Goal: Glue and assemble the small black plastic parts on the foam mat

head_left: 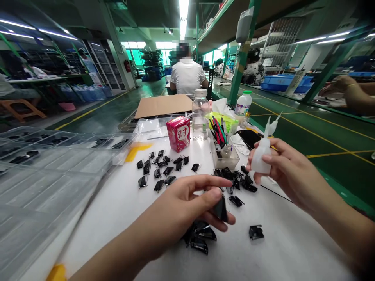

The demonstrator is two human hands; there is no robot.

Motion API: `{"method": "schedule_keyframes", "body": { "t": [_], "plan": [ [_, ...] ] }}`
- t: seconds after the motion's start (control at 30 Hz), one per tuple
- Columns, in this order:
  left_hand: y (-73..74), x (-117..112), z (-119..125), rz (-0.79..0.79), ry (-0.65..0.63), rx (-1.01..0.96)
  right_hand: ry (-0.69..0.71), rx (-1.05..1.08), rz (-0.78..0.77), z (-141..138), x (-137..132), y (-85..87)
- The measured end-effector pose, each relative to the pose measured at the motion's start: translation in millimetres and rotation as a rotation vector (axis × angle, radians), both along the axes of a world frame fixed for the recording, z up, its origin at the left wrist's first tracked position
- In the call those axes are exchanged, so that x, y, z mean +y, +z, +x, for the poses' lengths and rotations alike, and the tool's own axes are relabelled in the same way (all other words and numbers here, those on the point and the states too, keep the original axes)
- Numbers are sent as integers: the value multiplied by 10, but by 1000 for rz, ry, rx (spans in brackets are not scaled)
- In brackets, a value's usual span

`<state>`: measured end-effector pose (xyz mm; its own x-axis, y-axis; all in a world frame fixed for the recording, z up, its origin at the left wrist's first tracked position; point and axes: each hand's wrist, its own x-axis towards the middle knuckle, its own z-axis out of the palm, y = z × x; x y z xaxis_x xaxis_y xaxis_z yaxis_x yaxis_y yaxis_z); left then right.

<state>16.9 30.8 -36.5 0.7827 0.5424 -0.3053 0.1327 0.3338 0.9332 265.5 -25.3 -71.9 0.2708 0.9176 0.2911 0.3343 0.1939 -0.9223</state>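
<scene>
My left hand (193, 203) is closed on a small black plastic part (221, 209), pinched between thumb and fingers above the white tabletop (123, 230). In my right hand (287, 168) is a white squeeze bottle (261, 156), held upright with its thin nozzle (272, 125) pointing up. Beneath my left hand lies a pile of black parts (200, 237), partly hidden by it. A single black part (256, 232) lies apart on the right. Between my hands, farther off, is another heap of black parts (237, 178). Several glossy black pieces (159, 168) are spread out at the left.
Clear divided trays (38, 210) fill the left side. Farther back stand a red box (178, 134), a lidded clear jar (200, 117), a holder with pens and tools (225, 156), and a green-capped bottle (243, 103). Beyond the cardboard (164, 106) a person in white (187, 74) sits.
</scene>
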Motion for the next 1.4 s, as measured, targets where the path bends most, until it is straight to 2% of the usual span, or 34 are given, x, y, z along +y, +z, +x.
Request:
{"method": "schedule_keyframes", "body": {
  "t": [0.07,0.13,0.23,0.3,0.53,0.77,0.83,0.9,1.07,1.13,1.23,1.4],
  "plan": [
    [-38,-47,55,-243,26,-84,91,84,-25,-189,-100,41],
    [-76,-73,100,-381,66,-143,226,240,-86,-329,-174,32],
    [-138,-87,148,-422,85,-209,391,451,-215,-434,-252,-27],
    [-182,-94,175,-407,93,-235,430,466,-319,-467,-291,-58],
    [-311,-191,245,-462,149,-229,353,436,-538,-622,-279,0],
    [-246,-196,195,-331,200,-90,293,416,-574,-548,-260,-27],
    [-229,-191,197,-234,189,-57,327,473,-554,-515,-260,-52],
    [-228,-202,204,-48,189,-32,389,555,-517,-508,-256,-58],
    [-260,-252,202,702,249,-39,417,691,-523,-553,-257,-11],
    [-271,-251,190,920,301,-62,436,703,-549,-564,-263,3],
    [-286,-221,169,1108,334,-104,461,720,-564,-562,-269,12],
    [-299,-168,133,1363,312,-196,473,725,-576,-555,-283,40]
  ]
}}
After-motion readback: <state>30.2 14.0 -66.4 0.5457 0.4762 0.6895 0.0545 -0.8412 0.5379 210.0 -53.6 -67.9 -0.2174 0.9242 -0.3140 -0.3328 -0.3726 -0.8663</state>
